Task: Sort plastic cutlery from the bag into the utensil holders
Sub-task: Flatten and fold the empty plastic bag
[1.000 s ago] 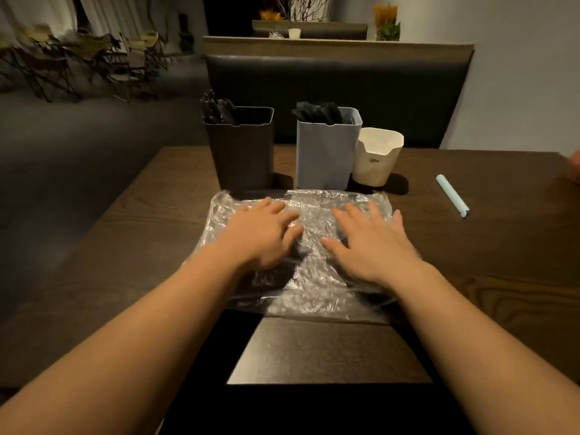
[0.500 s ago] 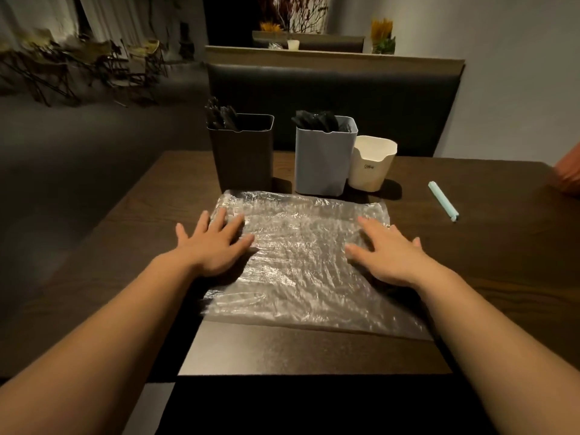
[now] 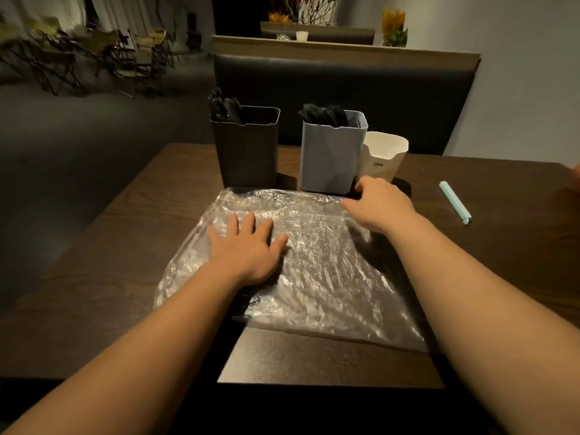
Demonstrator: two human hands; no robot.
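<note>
On the table [image 3: 110,246], head view: a clear plastic bag [image 3: 329,277] lies flat and crinkled, just in front of three holders in a row. The left hand [image 3: 248,246] rests palm down on the bag's left half, fingers straight and spread. The right hand [image 3: 379,205] sits at the bag's far right corner, fingers bent downward; whether they pinch the plastic cannot be told. Black cutlery [image 3: 224,105] stands in the black holder [image 3: 248,146] and also in the grey-blue holder [image 3: 329,152]. A white holder [image 3: 384,155] touches the grey-blue one. A pale green stick [image 3: 455,202] lies well apart to the right.
</note>
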